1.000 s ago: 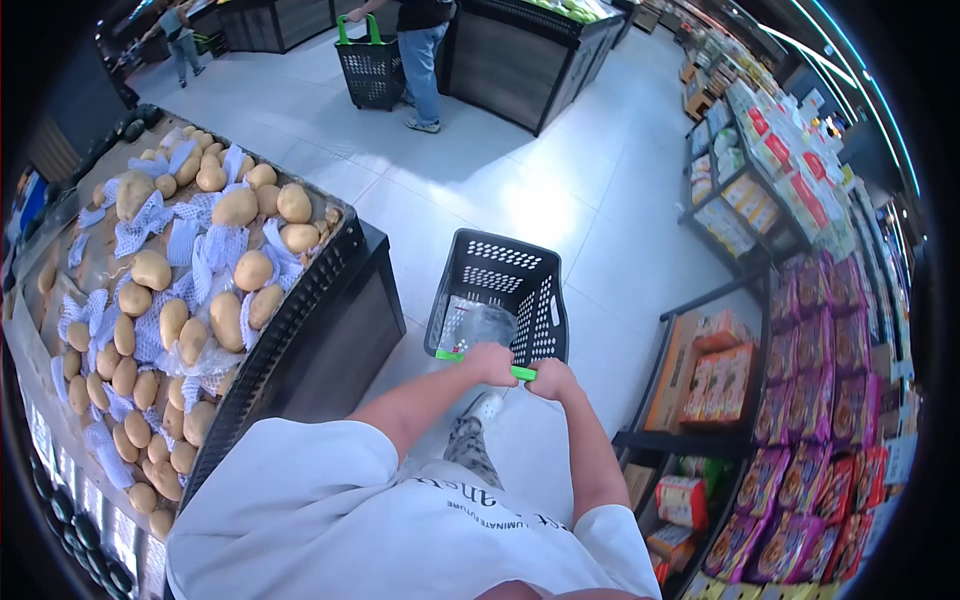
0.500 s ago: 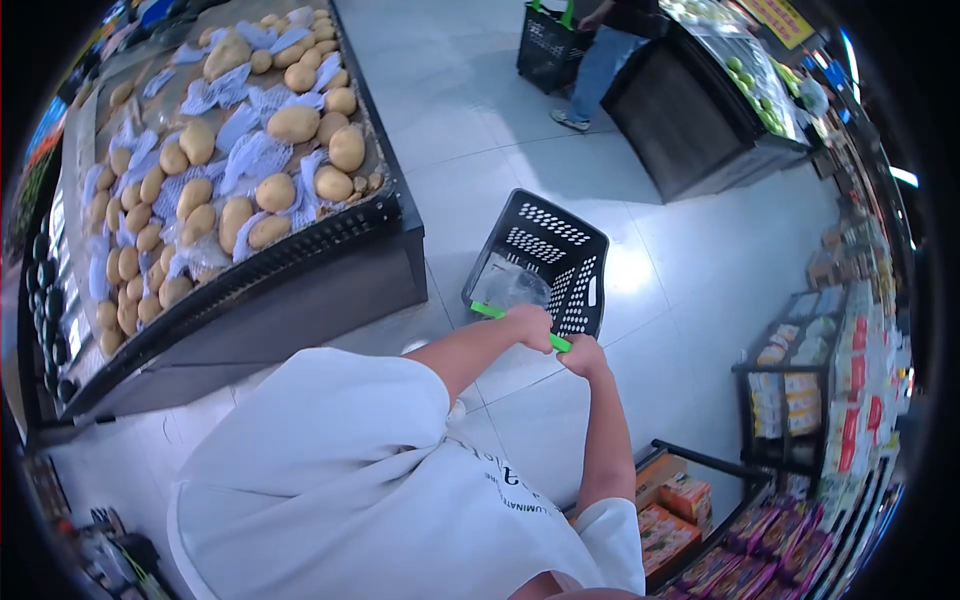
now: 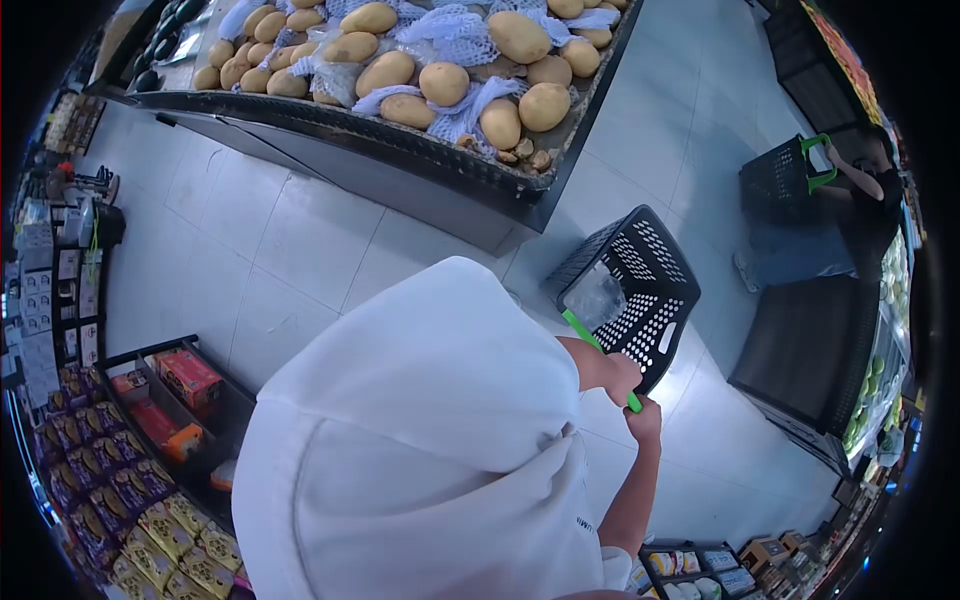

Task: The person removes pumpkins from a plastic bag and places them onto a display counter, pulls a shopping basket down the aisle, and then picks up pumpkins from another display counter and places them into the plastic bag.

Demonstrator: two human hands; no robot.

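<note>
A black perforated shopping basket [image 3: 683, 285] hangs or rolls in front of me, tilted, with its open top toward me. Its green handle [image 3: 583, 328] is gripped by both hands. My left hand [image 3: 622, 374] wraps around the handle, closed. Close beside it, my right hand [image 3: 645, 420] is closed on the handle's lower end. Inside the basket lies a clear plastic bag [image 3: 597, 298]; what it holds, if anything, I cannot make out. Whether the basket touches the floor cannot be told.
A black stand with potatoes [image 3: 443, 84] and white netting has its corner near the basket. Another person [image 3: 815, 230] with a black basket [image 3: 772, 180] stands to the right beside a produce stand [image 3: 800, 345]. Boxes [image 3: 190, 378] and packaged goods [image 3: 105, 470] fill shelves at lower left.
My view has turned left, so the basket and my hands appear further right and lower. The potato stand now spans the top. Both hands have kept hold of the handle.
</note>
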